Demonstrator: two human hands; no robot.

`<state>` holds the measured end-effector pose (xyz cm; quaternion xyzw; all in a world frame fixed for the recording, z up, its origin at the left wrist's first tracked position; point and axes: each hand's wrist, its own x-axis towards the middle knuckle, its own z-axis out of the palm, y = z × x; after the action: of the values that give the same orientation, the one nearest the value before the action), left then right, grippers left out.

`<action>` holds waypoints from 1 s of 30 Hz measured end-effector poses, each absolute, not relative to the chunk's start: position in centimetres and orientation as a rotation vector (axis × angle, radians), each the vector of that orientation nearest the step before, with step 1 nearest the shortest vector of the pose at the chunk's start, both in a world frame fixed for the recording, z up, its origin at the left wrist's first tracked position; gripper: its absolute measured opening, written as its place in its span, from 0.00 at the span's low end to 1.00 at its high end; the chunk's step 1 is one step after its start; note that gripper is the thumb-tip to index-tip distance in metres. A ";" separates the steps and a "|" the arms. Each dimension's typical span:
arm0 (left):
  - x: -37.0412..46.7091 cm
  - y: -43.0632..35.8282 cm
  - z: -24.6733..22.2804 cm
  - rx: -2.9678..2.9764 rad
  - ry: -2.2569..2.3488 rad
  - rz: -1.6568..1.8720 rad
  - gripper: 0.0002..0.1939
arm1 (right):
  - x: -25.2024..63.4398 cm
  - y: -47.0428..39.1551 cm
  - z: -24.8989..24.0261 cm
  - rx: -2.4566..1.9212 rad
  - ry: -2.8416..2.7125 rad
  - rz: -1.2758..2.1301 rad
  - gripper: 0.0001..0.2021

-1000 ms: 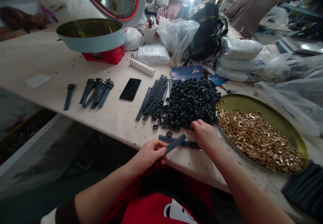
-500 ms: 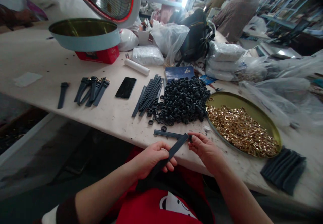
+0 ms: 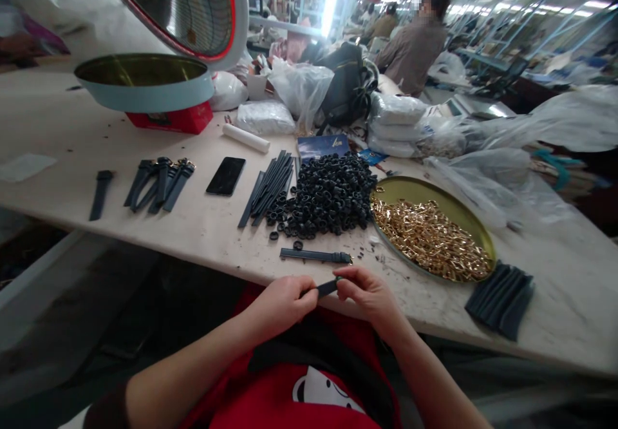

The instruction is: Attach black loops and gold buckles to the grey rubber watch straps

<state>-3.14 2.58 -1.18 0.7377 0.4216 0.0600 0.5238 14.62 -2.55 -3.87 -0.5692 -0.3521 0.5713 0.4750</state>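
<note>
My left hand (image 3: 290,297) is closed around a dark blue watch strap (image 3: 326,288), whose free end points right above the table's front edge. At that end, my right hand (image 3: 364,294) pinches with thumb and forefinger; a small dark strap loop sits between the fingertips, mostly hidden. Just beyond my hands lies another watch strap (image 3: 313,256) with a loop and a gold buckle at its right end. Behind it rises a heap of black strap loops (image 3: 333,194). A round tray (image 3: 451,200) of gold buckles (image 3: 429,236) stands to the right.
Thin dark strips (image 3: 270,187) lie left of the heap, beside a phone (image 3: 226,176). Further left are finished-looking straps (image 3: 161,184) and a single strap (image 3: 100,195). Dark strap pieces (image 3: 499,300) lie at right. A round tin (image 3: 145,91) rests on a red box (image 3: 171,120).
My right hand has moved the small loop onto or against the strap's tip. The strap is turned flatter and lower, uncovering the buckle end of the strap on the table. The view has shifted right.
</note>
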 end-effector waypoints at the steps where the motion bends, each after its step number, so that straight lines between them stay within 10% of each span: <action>1: -3.1 2.7 -0.9 1.822 0.984 0.132 0.14 | 14.5 -2.6 -3.7 -1.397 -0.900 1.409 0.12; 12: -0.9 3.7 -1.7 1.542 0.900 0.379 0.20 | 13.2 -1.4 -4.1 -1.264 -0.780 1.373 0.28; 18: -0.4 5.0 -2.5 1.487 0.964 0.346 0.17 | 24.5 3.6 -3.5 -2.079 -1.484 0.221 0.13; 30: 0.5 4.5 -2.7 1.372 0.923 0.280 0.16 | 29.6 8.2 -3.9 -2.135 -1.686 0.174 0.03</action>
<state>0.47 4.53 -2.73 0.6083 0.4091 0.1243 0.6687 29.56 8.20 -3.93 -0.7664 -0.6051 0.0625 0.2063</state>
